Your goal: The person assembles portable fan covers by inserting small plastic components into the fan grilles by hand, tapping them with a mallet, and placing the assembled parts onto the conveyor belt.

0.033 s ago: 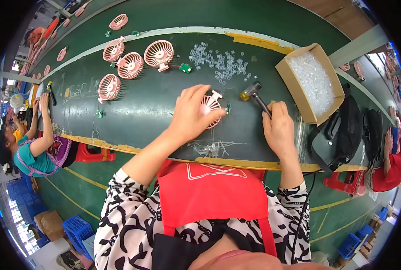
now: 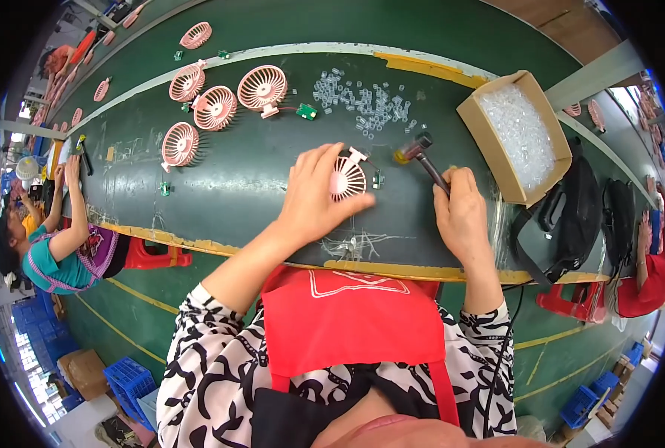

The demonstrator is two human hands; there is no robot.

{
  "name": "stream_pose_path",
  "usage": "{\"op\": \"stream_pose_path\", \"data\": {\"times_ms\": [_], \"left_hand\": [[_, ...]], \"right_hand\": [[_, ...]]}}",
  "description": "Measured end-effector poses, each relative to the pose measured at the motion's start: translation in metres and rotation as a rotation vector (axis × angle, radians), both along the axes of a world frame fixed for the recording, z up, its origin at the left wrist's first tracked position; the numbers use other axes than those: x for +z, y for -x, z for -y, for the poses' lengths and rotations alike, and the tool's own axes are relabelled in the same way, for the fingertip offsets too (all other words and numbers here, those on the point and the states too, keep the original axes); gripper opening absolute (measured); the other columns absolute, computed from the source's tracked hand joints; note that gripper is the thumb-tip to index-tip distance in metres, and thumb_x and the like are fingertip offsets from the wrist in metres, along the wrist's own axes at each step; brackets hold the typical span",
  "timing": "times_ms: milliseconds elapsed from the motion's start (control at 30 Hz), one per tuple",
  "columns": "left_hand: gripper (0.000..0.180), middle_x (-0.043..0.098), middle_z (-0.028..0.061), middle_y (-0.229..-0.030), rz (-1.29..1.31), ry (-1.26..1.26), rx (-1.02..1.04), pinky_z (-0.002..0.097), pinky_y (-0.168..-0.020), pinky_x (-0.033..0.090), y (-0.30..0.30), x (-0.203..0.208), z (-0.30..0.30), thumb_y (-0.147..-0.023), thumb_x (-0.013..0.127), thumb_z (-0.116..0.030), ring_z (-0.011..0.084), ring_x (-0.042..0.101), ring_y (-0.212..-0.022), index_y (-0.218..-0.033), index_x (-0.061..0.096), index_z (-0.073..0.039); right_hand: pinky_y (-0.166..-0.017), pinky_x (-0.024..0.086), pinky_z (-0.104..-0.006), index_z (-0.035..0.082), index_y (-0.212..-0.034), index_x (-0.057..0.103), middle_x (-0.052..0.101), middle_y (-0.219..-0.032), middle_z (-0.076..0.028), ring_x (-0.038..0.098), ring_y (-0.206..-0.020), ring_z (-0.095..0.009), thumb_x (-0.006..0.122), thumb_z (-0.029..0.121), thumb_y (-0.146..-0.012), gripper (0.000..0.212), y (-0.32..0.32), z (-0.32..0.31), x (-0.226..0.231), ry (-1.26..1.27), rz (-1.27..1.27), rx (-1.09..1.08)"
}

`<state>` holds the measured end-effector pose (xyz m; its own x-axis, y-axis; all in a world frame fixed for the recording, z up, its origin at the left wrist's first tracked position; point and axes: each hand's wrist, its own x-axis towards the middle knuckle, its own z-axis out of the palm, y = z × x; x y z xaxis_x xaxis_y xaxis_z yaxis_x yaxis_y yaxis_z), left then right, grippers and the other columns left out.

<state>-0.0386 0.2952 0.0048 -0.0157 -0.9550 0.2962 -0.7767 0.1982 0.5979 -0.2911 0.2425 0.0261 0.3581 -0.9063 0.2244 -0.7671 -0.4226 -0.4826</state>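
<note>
A pink round fan housing [image 2: 353, 178] with slotted ribs and a small stem lies on the dark bench in front of me. My left hand [image 2: 311, 193] curls round its left side, thumb stretched out along the near edge; the palm hides part of it. A thin wire runs from the stem to a small green circuit board [image 2: 378, 179]. My right hand [image 2: 461, 213] grips the dark handle of a small mallet [image 2: 429, 166], fingers wrapped. Its head, black with a yellowish end, hangs right of the housing, apart from it.
Several pink fan housings [image 2: 216, 109] lie at the far left, some with green boards [image 2: 306, 112]. Small clear plastic pieces [image 2: 373, 104] are scattered beyond my hands. A cardboard box [image 2: 493, 153] of clear pieces and a black bag [image 2: 571, 216] sit right. A co-worker [image 2: 63, 239] works at left.
The fan housing has turned slightly and shows more of its ribs. My left thumb has shifted right, off the ribs. The mallet's head has moved slightly left.
</note>
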Motion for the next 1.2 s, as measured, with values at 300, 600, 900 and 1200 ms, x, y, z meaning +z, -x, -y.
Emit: {"op": "stream_pose_path", "data": {"times_ms": [300, 600, 900, 1200], "left_hand": [[0.112, 0.050, 0.0217, -0.132, 0.031, -0.078, 0.065, 0.0476, -0.106, 0.032, 0.010, -0.010, -0.016, -0.063, 0.090, -0.030, 0.0369, 0.045, -0.125, -0.143, 0.023, 0.012], [0.114, 0.050, 0.0228, -0.132, 0.022, 0.005, 0.079, 0.0495, -0.105, 0.031, 0.005, -0.016, -0.024, -0.062, 0.090, -0.029, 0.0383, 0.046, -0.123, -0.144, 0.021, 0.011], [0.112, 0.049, 0.0202, -0.130, -0.051, -0.040, 0.046, 0.0480, -0.104, 0.033, 0.001, -0.017, -0.021, -0.063, 0.089, -0.026, 0.0374, 0.046, -0.120, -0.145, 0.021, 0.008], [0.113, 0.050, 0.0216, -0.130, -0.263, 0.046, -0.096, 0.0462, -0.101, 0.041, 0.013, -0.005, -0.025, -0.062, 0.090, -0.019, 0.0377, 0.048, -0.119, -0.147, 0.021, 0.005]], "right_hand": [[-0.057, 0.051, -0.0452, 0.001, -0.111, 0.057, 0.062, -0.081, -0.017, 0.063, -0.066, -0.037, 0.064, 0.006, -0.086, 0.026, -0.047, -0.013, -0.010, 0.051, -0.035, 0.272], [-0.055, 0.050, -0.0333, -0.009, -0.112, 0.060, 0.069, -0.097, -0.017, 0.063, -0.067, -0.025, 0.066, -0.008, -0.080, 0.032, -0.032, -0.031, 0.026, 0.380, 0.308, 0.180], [-0.053, 0.051, -0.0474, 0.003, -0.118, 0.055, 0.063, -0.082, -0.018, 0.064, -0.064, -0.039, 0.062, 0.012, -0.090, 0.030, -0.015, -0.011, -0.017, 0.087, -0.075, 0.160], [-0.073, 0.052, -0.0312, -0.006, -0.103, 0.066, 0.069, -0.096, -0.017, 0.067, -0.082, -0.024, 0.062, 0.005, -0.092, 0.016, -0.045, -0.008, -0.004, -0.196, 0.508, 0.122]]}}
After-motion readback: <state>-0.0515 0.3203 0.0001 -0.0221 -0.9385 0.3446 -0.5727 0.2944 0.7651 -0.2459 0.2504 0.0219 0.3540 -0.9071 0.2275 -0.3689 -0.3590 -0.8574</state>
